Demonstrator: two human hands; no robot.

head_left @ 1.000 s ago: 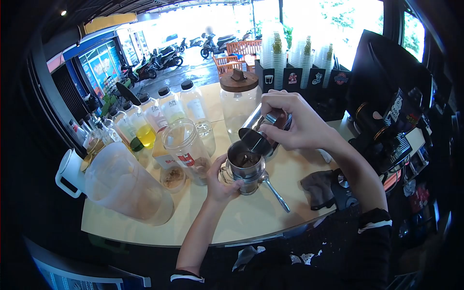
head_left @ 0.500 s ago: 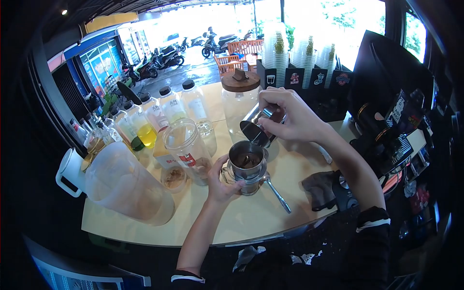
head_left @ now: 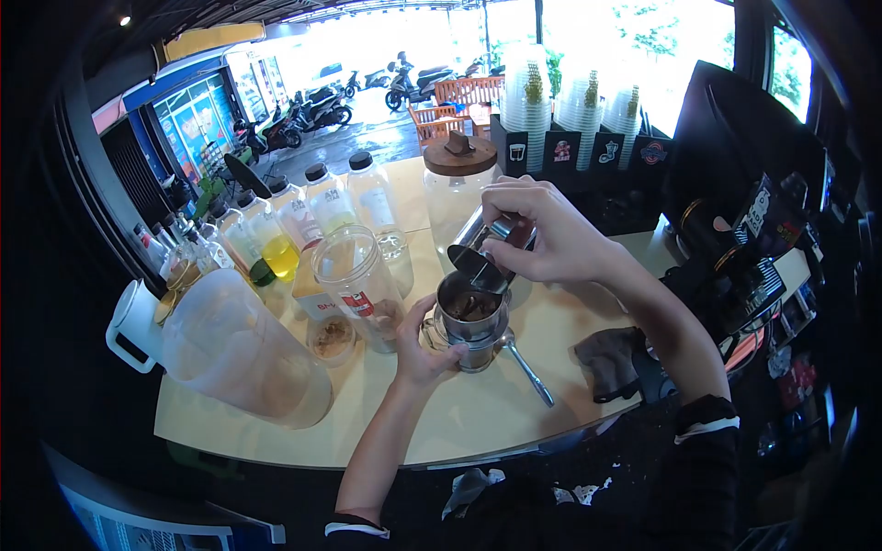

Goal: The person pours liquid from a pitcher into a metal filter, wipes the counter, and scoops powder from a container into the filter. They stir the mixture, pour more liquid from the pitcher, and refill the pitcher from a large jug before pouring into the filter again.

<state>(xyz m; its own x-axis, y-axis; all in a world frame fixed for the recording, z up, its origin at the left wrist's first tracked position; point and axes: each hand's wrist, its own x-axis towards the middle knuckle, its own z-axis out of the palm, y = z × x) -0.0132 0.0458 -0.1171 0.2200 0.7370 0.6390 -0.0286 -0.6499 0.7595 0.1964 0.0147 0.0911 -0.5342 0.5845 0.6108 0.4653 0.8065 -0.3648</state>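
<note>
My left hand [head_left: 424,358] is wrapped round the lower side of a metal coffee drip filter [head_left: 471,329], which seems to sit on a glass cup. Dark brown coffee shows inside the filter's wide mouth. Just above it, my right hand [head_left: 542,230] grips a shiny metal pitcher [head_left: 482,268] by its handle. The pitcher is tipped, its mouth facing down and left over the filter, and a thin stream seems to run from its lip. A metal spoon [head_left: 530,375] lies right of the filter, bowl end close to it.
Left of my hands stand an open clear jar [head_left: 354,275], a small tub of brown powder [head_left: 331,340] and a large plastic jug [head_left: 248,358]. Capped bottles [head_left: 326,197] line the back left. A wooden-lidded jar [head_left: 450,202] is behind; a dark cloth [head_left: 606,363] lies right.
My right hand has lowered the pitcher slightly and brought it a little left, closer to the filter's rim. My left hand keeps its place on the filter.
</note>
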